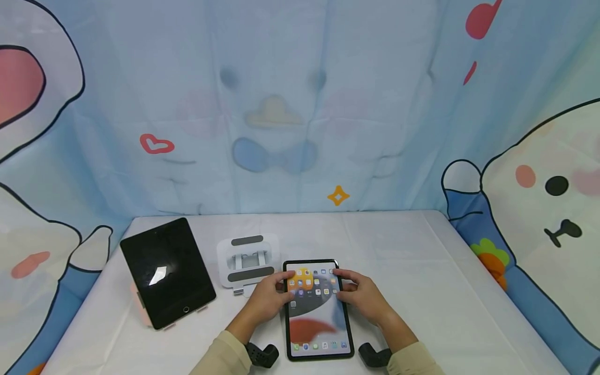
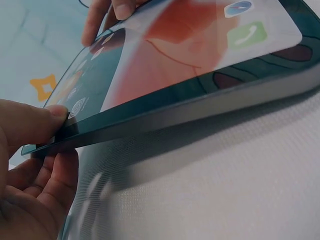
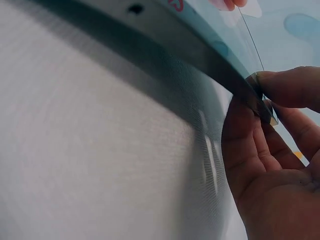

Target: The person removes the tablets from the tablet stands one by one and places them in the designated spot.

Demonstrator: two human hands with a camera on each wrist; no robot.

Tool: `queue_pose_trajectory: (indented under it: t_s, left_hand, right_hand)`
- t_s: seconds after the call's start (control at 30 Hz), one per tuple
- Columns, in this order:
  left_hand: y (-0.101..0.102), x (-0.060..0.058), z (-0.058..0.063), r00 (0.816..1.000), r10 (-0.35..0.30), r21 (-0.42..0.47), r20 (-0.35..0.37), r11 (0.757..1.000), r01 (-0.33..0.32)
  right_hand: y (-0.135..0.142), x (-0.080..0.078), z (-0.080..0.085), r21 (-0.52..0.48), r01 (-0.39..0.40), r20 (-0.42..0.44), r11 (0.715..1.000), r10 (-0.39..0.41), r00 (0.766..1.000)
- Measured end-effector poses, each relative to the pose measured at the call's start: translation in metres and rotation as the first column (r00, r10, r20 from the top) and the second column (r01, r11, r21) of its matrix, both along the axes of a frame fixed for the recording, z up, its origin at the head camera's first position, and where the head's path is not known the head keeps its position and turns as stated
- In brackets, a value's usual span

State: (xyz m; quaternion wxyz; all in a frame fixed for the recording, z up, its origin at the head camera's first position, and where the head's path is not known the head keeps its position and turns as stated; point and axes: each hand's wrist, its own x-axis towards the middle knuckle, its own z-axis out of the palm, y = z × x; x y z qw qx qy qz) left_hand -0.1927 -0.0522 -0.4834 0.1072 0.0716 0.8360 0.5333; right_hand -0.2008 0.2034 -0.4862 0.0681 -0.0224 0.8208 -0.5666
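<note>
A tablet (image 1: 319, 312) with its screen lit, showing app icons over a grey and red wallpaper, lies face up between the two hands. At its upper left edge the left hand (image 1: 269, 298) grips it, thumb on the screen border and fingers curled beneath, as the left wrist view shows. The right hand (image 1: 363, 298) holds the upper right edge the same way, and in the right wrist view its thumb (image 3: 292, 87) is on top with fingers under the rim. That end of the tablet is raised from the white cloth, with a shadow below it.
A second tablet (image 1: 169, 271), screen dark, lies tilted on a pinkish support at the left. Just behind the left hand is a white folding stand (image 1: 247, 260) with grey pads. The white-covered table (image 1: 422, 250) ends at a printed blue curtain (image 1: 281, 62).
</note>
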Motion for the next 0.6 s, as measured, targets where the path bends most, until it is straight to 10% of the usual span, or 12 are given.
queue_pose_trajectory:
  t_s: [0.6]
  left_hand:
    - [-0.0003,0.0001,-0.0045,1.000,0.014,-0.002,-0.021,1.000,-0.014]
  right_hand:
    - [0.0007,0.0007,-0.0032,0.064,0.023,-0.013,0.998,-0.023,1.000]
